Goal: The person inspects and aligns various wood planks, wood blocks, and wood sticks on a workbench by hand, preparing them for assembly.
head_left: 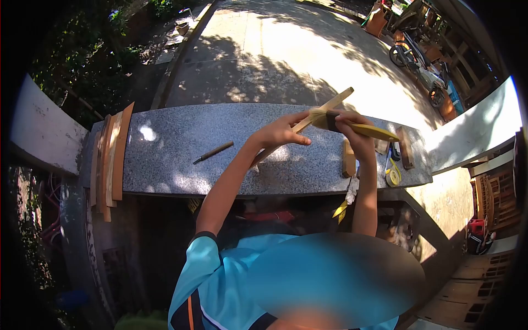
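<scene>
My left hand is closed round a narrow wooden strip, which slants across the granite table from lower left to upper right. In my right hand is a paintbrush with a yellow handle. Its pale bristles meet the strip just beyond my left hand. The two hands are close together above the table's far half.
On the table's left end lies a stack of long wooden boards. A chisel-like tool lies left of centre. At the right are a wooden block, a yellow tape measure and a brown wooden piece.
</scene>
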`<state>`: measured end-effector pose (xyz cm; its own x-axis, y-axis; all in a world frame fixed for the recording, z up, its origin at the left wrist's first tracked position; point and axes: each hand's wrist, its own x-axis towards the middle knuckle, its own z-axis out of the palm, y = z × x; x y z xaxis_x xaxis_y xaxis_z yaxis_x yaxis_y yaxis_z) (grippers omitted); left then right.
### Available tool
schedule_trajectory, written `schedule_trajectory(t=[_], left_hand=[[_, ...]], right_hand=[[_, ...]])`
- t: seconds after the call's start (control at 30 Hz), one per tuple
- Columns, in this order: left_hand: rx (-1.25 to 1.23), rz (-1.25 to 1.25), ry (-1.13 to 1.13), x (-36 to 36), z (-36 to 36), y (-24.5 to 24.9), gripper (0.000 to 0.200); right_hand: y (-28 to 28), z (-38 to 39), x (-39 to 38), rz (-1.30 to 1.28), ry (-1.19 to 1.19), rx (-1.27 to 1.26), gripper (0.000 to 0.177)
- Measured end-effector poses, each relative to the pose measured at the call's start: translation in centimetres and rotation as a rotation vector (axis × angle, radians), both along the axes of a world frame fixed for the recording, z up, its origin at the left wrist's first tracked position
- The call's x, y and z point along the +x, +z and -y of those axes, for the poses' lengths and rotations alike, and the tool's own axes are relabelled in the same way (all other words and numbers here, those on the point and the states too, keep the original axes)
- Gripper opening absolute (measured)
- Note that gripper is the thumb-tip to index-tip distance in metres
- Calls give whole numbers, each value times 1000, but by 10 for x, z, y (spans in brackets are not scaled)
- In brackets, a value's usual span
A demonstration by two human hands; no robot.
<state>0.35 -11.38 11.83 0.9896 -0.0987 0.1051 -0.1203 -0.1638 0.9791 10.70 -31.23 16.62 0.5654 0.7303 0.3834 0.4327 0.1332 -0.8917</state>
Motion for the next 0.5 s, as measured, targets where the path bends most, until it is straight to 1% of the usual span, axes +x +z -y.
schedule_trajectory(t=[0.03,0.1,0.13,0.23,0.27,0.3,0.33,0.37,0.4,0.43,0.47,0.5], left_hand=[[71,-94,64,3,1,-2,86],[207,-285,195,2,8,-11,83],[228,-367,244,-1,12,-19,78],[891,-231,510,-5,36,-46,71],[955,-196,519,-4,40,-59,71],[1008,-143,578,-2,45,-73,71],[1057,-93,636,-1,52,-87,72],[1109,-43,696,0,58,-100,72],[1220,12,746,0,61,-111,72],[1221,44,775,-1,62,-113,72],[1222,76,803,-2,63,-115,72],[1223,107,828,-3,63,-117,72]], right_hand=[[0,3,8,-59,-159,-10,17],[-8,3,23,61,-417,109,19],[-19,6,36,93,-572,13,20],[-53,4,38,55,-351,-67,19],[-58,2,35,125,-187,-264,20],[-63,0,32,193,-19,-463,22],[-71,-3,35,72,189,-569,29],[-79,-4,39,-5,195,-556,29],[-87,-7,44,-82,201,-539,30],[-95,-11,49,-159,209,-522,30],[-102,-16,55,-57,-82,-530,28],[-104,-16,54,-62,-80,-532,28]])
